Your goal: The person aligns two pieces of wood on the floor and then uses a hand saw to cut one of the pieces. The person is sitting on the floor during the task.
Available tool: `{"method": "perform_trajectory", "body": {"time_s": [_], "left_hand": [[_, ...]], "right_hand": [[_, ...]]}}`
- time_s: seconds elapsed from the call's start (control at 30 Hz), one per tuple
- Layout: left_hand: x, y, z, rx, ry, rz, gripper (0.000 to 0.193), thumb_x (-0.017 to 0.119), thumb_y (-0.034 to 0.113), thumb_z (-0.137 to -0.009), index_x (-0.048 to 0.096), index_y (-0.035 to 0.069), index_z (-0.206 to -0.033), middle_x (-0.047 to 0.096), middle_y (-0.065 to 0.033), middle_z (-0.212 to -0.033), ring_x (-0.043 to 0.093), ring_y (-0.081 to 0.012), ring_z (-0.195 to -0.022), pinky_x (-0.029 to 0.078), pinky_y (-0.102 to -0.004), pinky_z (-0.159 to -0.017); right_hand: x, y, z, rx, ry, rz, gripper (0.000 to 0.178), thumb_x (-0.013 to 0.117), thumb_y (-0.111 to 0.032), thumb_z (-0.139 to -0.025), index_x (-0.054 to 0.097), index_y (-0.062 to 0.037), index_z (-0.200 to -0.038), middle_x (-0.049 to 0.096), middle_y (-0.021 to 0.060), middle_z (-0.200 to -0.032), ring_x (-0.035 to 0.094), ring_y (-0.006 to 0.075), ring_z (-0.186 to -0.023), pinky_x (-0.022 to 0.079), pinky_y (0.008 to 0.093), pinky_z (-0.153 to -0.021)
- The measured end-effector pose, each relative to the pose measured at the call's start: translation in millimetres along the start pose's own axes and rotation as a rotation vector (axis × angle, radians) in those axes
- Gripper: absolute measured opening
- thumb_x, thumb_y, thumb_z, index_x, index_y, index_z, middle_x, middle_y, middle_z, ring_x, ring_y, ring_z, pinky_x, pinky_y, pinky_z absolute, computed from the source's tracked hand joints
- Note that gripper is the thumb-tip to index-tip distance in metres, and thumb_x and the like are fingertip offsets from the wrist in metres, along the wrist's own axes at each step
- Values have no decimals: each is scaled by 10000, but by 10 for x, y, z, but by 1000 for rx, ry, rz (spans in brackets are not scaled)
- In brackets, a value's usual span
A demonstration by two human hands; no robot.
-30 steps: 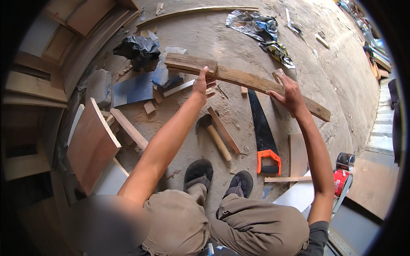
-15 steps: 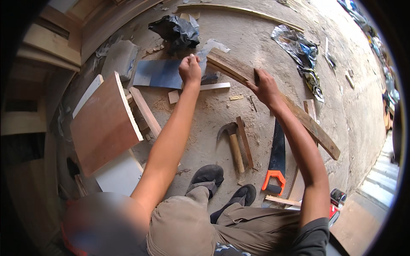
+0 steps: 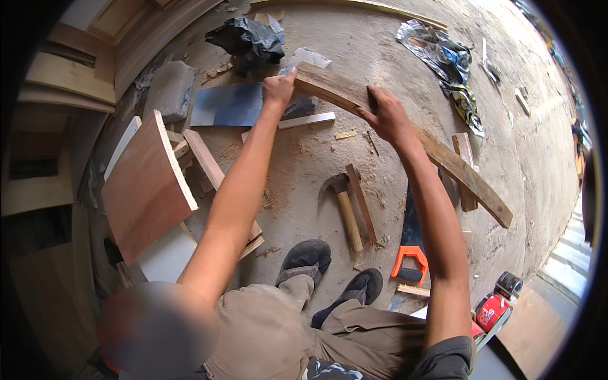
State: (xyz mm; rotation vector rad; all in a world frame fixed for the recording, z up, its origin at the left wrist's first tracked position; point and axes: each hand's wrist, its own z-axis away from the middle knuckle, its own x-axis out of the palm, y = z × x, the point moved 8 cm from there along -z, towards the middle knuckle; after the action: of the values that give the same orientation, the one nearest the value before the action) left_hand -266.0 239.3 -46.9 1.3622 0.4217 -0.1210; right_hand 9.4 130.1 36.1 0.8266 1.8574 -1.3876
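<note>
I hold a long weathered wooden plank (image 3: 443, 158) above the dusty concrete floor, running from upper middle to right. My left hand (image 3: 278, 88) grips its near end beside a blue sheet (image 3: 228, 104). My right hand (image 3: 386, 117) is closed over the plank a short way along. Below the plank lie a hammer with a wooden handle (image 3: 345, 212) and a handsaw with an orange handle (image 3: 410, 244). My two black shoes (image 3: 329, 272) stand just below them.
A brown plywood panel (image 3: 142, 187) leans at the left among wood offcuts. A black plastic bag (image 3: 250, 38) and a grey block (image 3: 170, 88) lie at the top left. Crumpled plastic (image 3: 443, 60) lies top right. A red power tool (image 3: 497, 307) sits lower right.
The view has swung so the plank and both hands sit more central and lower. My hands keep their grip on the plank, which has lifted and shifted slightly to the right.
</note>
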Motion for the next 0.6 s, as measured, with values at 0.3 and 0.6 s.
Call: {"method": "perform_trajectory", "body": {"time_s": [0.3,0.6], "left_hand": [[76,-48,81,-23,14,152,431,714,398,-855,756,-19,-952,721,-75,-831,663,-148,-730,502,-299,-673],[131,789,199,347,-87,-573,615,670,402,-815,615,31,-1303,600,-196,-1334,557,-352,-1262,435,-421,-1057]], "right_hand": [[10,35,72,40,50,-43,589,802,-251,-794,574,6,-1272,631,216,-1181,623,379,-1091,511,434,-941],[21,34,9,19,17,3,593,813,-243,-768,580,14,-1249,634,229,-1161,619,386,-1080,502,437,-933]]}}
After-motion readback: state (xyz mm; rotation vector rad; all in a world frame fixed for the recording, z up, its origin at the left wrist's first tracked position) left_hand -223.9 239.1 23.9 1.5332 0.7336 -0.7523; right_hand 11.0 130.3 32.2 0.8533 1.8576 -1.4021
